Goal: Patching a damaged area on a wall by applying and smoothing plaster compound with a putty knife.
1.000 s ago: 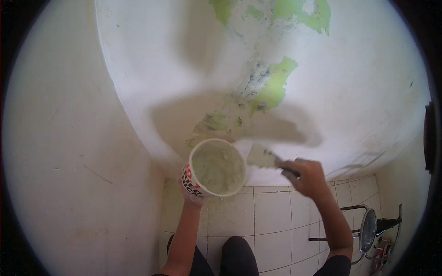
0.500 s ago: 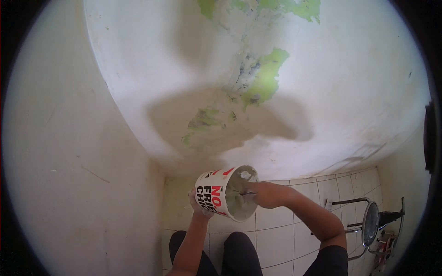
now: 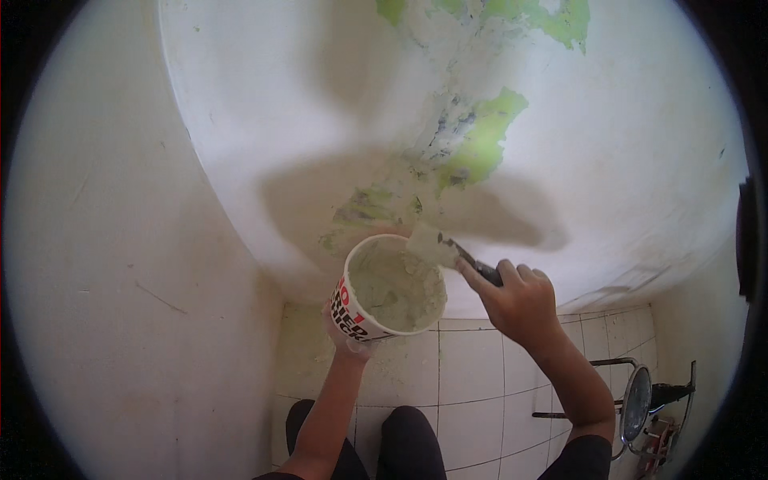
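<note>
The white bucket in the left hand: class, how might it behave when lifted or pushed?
The bucket is probably fairly heavy for its size, as thick-looking paste lies inside. Being round, it could roll if laid on its side.

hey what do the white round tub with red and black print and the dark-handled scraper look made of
White round tub with red and black print: probably coated paperboard, judging by its smooth printed wall; plastic is possible.
Dark-handled flat scraper: handle likely matte plastic or rubber, showing little shine; blade perhaps metal, but pale paste hides its finish.
</note>
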`<state>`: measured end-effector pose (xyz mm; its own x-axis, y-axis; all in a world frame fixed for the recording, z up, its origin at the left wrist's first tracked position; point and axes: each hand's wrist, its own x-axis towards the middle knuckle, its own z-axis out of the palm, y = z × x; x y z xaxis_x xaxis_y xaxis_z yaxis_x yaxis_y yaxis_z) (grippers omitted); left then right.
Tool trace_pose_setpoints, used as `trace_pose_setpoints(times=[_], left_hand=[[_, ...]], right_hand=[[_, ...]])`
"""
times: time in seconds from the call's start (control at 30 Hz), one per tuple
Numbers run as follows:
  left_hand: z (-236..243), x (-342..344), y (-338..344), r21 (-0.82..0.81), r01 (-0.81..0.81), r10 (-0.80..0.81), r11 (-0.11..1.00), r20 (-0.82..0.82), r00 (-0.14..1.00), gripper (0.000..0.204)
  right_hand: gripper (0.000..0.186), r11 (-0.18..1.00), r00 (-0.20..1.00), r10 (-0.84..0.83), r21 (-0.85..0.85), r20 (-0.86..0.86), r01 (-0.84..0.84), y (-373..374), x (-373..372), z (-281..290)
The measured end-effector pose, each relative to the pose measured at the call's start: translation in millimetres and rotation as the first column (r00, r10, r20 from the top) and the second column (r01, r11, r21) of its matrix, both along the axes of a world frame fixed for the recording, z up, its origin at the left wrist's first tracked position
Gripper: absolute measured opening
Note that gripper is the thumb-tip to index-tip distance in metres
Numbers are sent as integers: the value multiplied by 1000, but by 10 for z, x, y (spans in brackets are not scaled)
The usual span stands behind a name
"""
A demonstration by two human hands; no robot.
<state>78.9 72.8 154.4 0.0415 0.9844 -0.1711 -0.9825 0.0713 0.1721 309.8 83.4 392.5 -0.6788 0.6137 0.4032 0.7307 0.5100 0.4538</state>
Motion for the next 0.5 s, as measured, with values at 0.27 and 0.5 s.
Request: trace_pose_setpoints(times=[0.27,0.5], left_hand=[[-184,110,53,108,42,-44,993,21,999,76],[-330,33,122,22,29,-35,999,297,954,77]], right_hand=[[49,980,995,-21,198,96,2,472,-60,-178],[39,954,990,-103,290,97,71,373,170,-132]])
